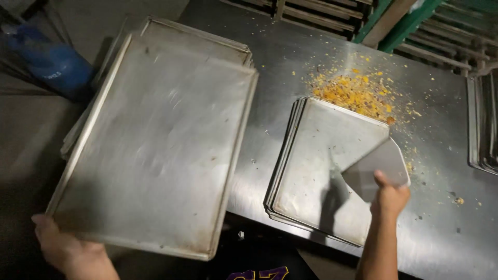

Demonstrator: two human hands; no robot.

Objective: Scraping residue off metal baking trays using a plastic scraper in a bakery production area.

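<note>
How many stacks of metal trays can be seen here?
3: one stack at the left under the held tray, one in the middle of the table, one at the right edge, partly cut off.

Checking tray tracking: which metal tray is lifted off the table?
The large tray on the left, gripped by the left hand at its near corner; the smaller stack lies flat on the table.

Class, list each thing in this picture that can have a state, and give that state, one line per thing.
Large metal baking tray: held tilted by the left hand, scraped bare.
Stack of smaller metal trays: lying flat on the steel table.
Flat metal scraper: gripped in the right hand, resting on the stack.
Yellow crumbs: scattered on the table.
</note>
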